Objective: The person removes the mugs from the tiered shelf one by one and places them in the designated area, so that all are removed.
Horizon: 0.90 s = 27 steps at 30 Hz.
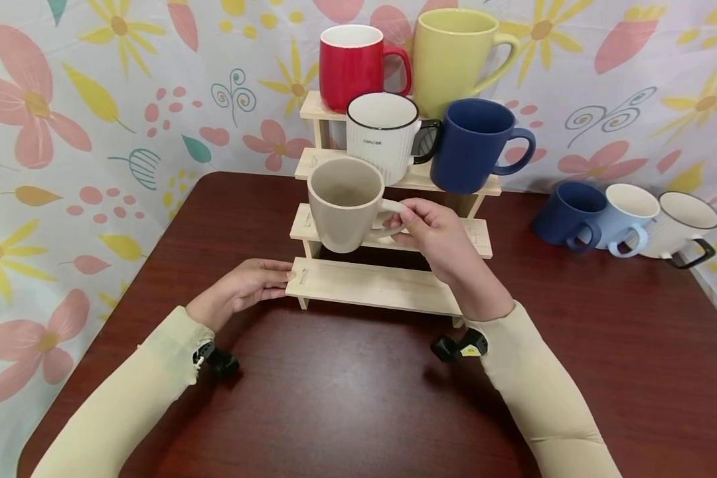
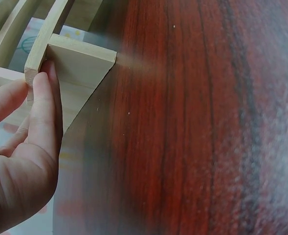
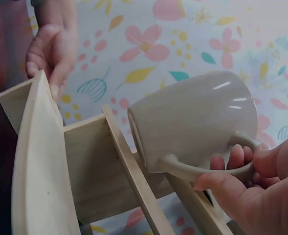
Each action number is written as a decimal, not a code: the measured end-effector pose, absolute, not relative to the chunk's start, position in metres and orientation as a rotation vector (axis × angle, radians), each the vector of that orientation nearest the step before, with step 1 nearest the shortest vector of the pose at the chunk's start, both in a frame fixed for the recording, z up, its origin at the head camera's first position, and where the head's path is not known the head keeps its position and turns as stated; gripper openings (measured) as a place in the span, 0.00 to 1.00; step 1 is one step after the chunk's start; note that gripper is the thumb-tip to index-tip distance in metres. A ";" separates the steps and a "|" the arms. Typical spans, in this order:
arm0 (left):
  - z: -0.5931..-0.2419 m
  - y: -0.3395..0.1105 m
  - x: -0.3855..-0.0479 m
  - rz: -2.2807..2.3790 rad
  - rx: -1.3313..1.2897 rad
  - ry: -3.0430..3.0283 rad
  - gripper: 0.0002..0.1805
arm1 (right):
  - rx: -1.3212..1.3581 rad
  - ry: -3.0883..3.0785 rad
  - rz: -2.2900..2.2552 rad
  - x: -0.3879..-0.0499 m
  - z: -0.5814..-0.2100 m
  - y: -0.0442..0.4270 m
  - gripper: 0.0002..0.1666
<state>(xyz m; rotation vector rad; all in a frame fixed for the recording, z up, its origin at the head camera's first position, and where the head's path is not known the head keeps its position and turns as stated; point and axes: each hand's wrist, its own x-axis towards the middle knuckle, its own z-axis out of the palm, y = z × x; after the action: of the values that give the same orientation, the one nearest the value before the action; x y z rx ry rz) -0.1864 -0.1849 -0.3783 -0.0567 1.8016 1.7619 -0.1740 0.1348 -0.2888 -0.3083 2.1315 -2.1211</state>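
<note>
My right hand [image 1: 445, 242] grips the handle of a beige mug [image 1: 343, 206], its fingers through the loop in the right wrist view. The mug is upright at the second step from the bottom of a wooden tiered rack [image 1: 370, 285]. Its base overlaps that step's front edge; whether it touches the wood I cannot tell. At the rack's left, my left hand [image 1: 253, 289] pinches the end of the lowest step [image 2: 36, 63] between thumb and fingers. Above the beige mug, a white ribbed mug [image 1: 373, 136] with black rim and a navy mug [image 1: 469, 146] share a step.
On the top step stand a red mug [image 1: 349, 73] and a tall yellow mug [image 1: 451, 60]. A navy mug [image 1: 564, 216], a light blue mug [image 1: 624, 216] and a white mug [image 1: 672, 232] with a black handle stand at the right on the dark table [image 1: 334, 398]. Floral cloth [image 1: 155, 133] hangs behind.
</note>
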 end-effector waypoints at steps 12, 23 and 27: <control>-0.377 -0.184 -0.186 1.757 -0.051 1.798 0.31 | -0.277 2.077 -2.213 -0.148 -0.288 0.158 0.16; -0.377 -0.183 -0.187 1.762 -0.062 1.792 0.32 | -0.232 2.049 -2.362 -0.135 -0.300 0.182 0.13; -0.377 -0.183 -0.186 1.762 -0.061 1.792 0.32 | -0.254 2.036 -2.401 -0.132 -0.302 0.194 0.11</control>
<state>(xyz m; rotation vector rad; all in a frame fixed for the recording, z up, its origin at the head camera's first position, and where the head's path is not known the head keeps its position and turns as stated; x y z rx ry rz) -0.1861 -0.1833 -0.3767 -0.0610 1.7917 1.7625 -0.1316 0.1944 -0.3025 -0.2540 2.0360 -2.4012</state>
